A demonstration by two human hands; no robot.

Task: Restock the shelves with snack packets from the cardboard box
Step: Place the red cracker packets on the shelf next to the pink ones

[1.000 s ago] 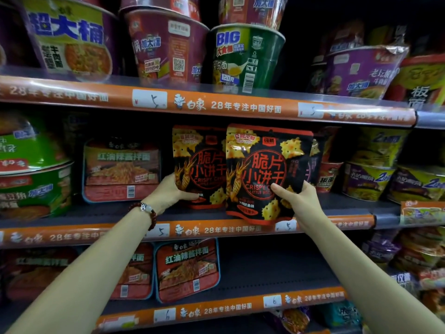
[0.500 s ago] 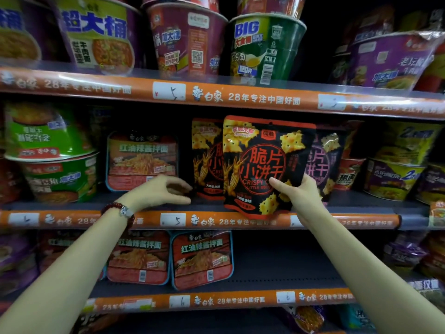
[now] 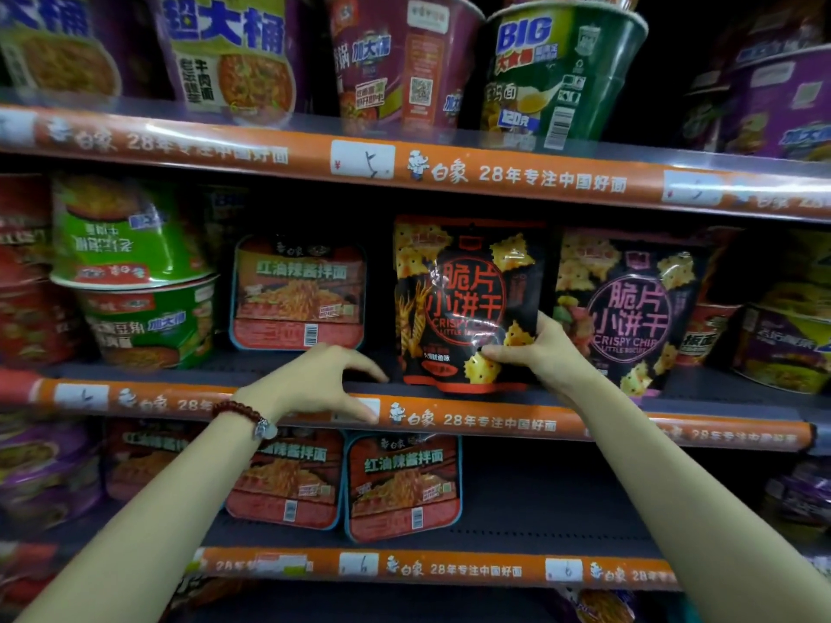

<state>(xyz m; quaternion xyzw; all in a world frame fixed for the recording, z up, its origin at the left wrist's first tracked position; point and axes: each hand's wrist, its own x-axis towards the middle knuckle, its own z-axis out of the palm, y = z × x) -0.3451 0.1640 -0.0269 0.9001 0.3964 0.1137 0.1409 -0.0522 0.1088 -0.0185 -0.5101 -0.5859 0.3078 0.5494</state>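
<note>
Both hands reach to the middle shelf (image 3: pixel 584 400); the right hand (image 3: pixel 542 353) pinches the lower right corner of a black and orange snack packet (image 3: pixel 463 303), which stands upright at the shelf's front edge; the left hand (image 3: pixel 314 382) holds nothing, fingers spread and loosely bent over the front edge just left of the packet; a purple snack packet (image 3: pixel 629 308) stands just right of it; a red noodle tray (image 3: pixel 297 294) stands to the left.

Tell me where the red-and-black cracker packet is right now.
The red-and-black cracker packet stands upright mid-frame on the middle shelf, between a red noodle tray and a purple-and-black packet; the right hand grips its lower right corner.
</note>
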